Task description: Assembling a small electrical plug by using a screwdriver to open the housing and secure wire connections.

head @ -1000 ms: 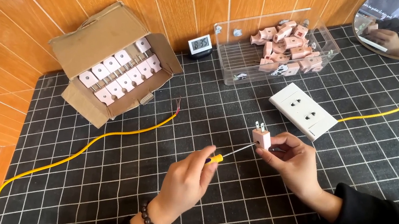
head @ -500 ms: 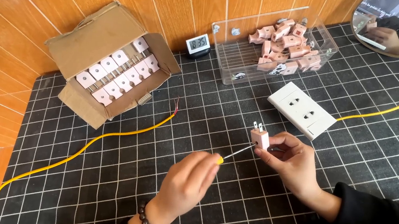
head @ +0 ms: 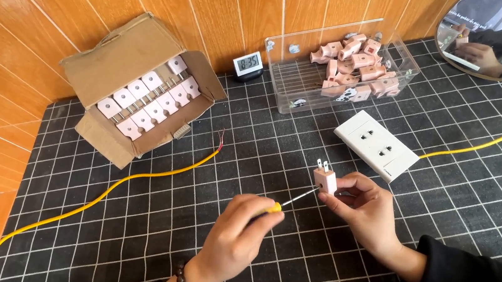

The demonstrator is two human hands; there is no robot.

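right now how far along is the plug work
Looks done: a pile of pink plugs lies in the clear bin. In hand: the right hand holds one plug, prongs up, while the left hand puts a screwdriver tip to its side. Left: rows of plugs sit in the cardboard box; the yellow wire lies loose.

left hand (head: 241,231) drives screwdriver (head: 291,199) into pink plug (head: 325,180) held by right hand (head: 366,208).

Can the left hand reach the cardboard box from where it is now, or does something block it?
Probably yes: the mat between the left hand and the cardboard box holds only a yellow wire, but the hand holds a screwdriver.
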